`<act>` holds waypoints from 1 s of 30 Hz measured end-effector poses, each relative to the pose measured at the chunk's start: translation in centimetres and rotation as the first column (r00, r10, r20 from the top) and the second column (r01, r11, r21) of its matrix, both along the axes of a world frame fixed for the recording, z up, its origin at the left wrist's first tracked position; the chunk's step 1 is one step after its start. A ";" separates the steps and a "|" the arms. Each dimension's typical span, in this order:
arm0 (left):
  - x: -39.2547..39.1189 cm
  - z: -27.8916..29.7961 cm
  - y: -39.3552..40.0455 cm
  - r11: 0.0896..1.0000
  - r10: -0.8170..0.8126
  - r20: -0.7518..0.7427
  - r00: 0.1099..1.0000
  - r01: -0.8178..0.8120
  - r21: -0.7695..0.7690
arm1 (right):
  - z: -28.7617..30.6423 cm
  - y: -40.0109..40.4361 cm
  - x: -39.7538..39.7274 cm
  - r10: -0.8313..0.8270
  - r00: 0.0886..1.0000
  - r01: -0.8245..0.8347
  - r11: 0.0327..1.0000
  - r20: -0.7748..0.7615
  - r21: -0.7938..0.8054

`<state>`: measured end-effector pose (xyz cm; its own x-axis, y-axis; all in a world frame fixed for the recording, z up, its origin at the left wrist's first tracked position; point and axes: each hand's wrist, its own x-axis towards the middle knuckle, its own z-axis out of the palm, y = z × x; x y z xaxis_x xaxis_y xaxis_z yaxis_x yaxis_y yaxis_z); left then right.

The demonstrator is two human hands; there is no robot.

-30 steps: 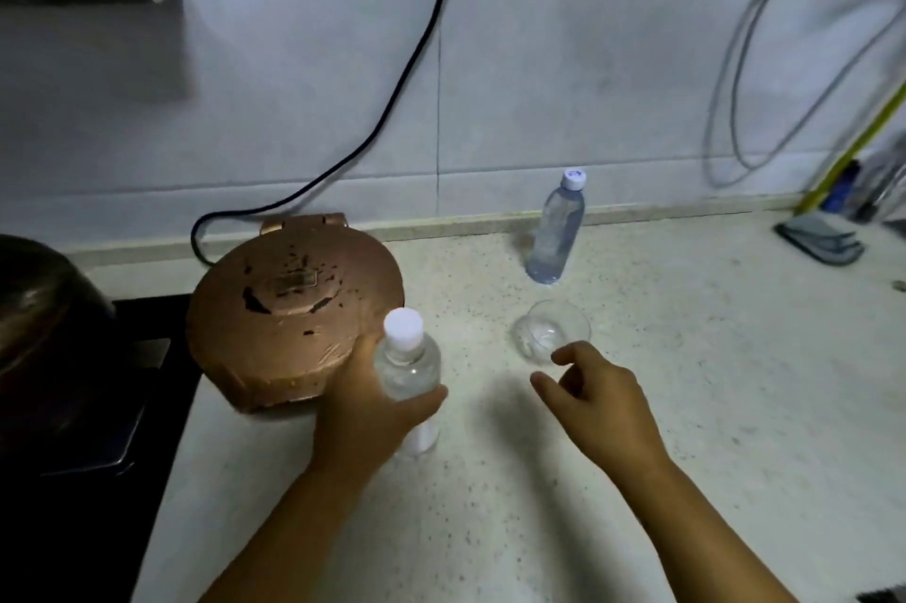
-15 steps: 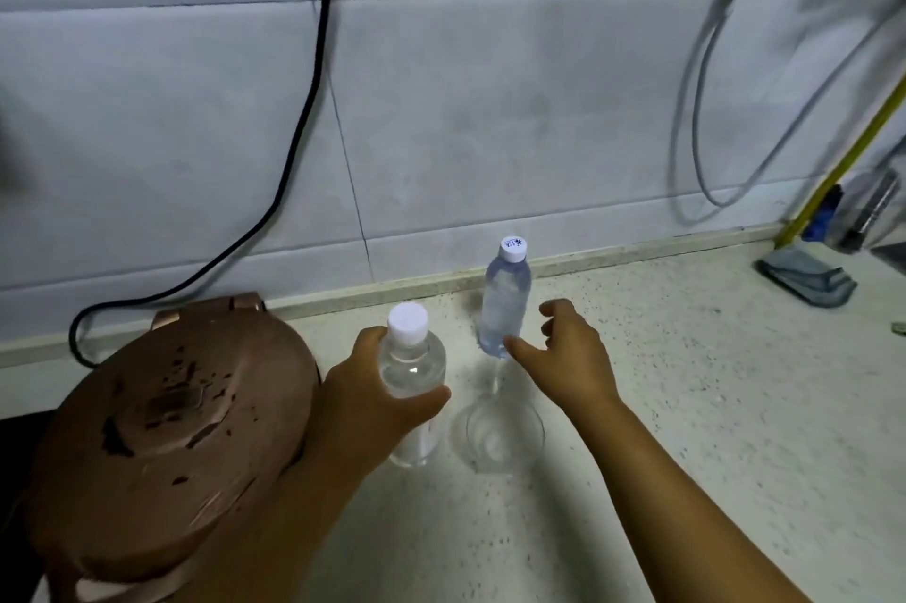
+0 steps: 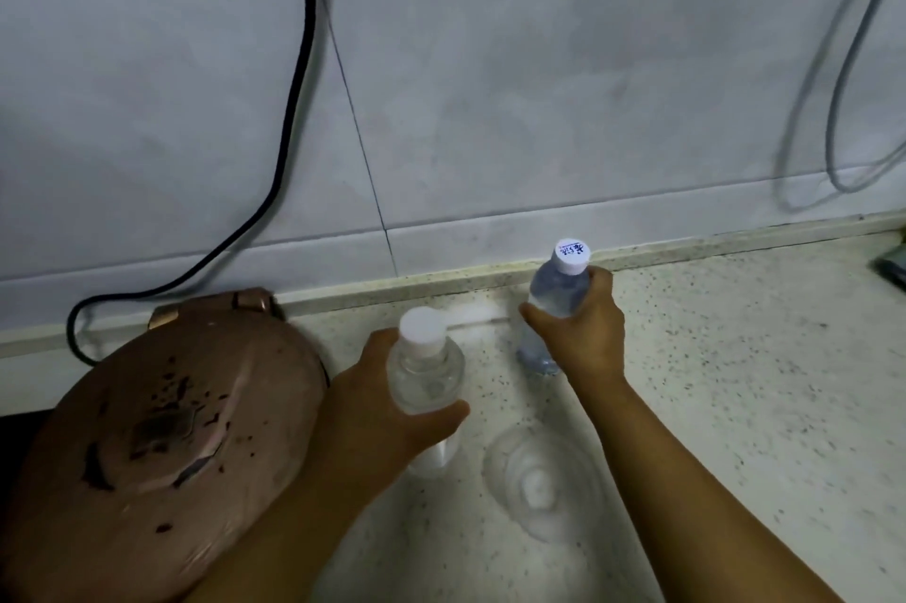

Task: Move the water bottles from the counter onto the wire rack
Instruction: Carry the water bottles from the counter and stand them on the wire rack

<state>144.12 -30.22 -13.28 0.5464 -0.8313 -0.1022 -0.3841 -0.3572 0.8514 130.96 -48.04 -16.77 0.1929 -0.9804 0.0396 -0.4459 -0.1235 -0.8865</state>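
Your left hand (image 3: 372,411) is wrapped around a clear water bottle (image 3: 425,377) with a plain white cap, held upright just beside the round copper-coloured appliance (image 3: 162,450) at the table's left end. Your right hand (image 3: 583,333) grips the second bottle (image 3: 556,293), its printed cap up, near the back edge of the speckled table (image 3: 735,382). A clear glass bowl (image 3: 539,480) sits between your forearms.

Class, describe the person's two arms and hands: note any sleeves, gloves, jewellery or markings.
Both forearms are bare up to the frame edge: no sleeves show. The left hand and right hand wear no gloves, and no rings, watch or bracelets are visible. No markings show.
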 end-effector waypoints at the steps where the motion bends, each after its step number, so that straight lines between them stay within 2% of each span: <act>1: -0.1 0.1 0.3 1.000 0.015 -0.001 1.000 -0.015 -0.007 | 0.0 0.0 0.0 -0.012 1.000 0.012 1.000 0.007 -0.002; 8: -1.0 1.5 2.1 0.999 0.035 0.000 0.999 -0.035 -0.014 | 2.8 1.6 -2.6 -0.048 0.998 0.046 0.996 -0.027 -0.073; 12: -1.7 3.3 3.2 0.999 -0.052 -0.048 0.997 0.051 -0.013 | 6.7 4.4 -5.1 -0.035 0.999 0.029 0.986 -0.032 -0.163; 21: -5.5 8.2 9.9 0.985 -0.154 0.016 0.988 0.155 -0.071 | 14.3 16.8 -11.6 -0.043 0.999 0.038 0.969 -0.015 -0.242; 30: -13.4 6.4 15.9 0.931 -0.362 0.125 0.924 0.366 -0.005 | 13.0 30.9 -21.4 -0.151 0.988 0.147 0.977 -0.018 -0.156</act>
<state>130.75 -14.34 -6.93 0.2121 -0.9768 -0.0288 -0.5826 -0.1501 0.7988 109.54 -17.14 -3.76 0.0484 -0.9808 0.1889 -0.4958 -0.1878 -0.8479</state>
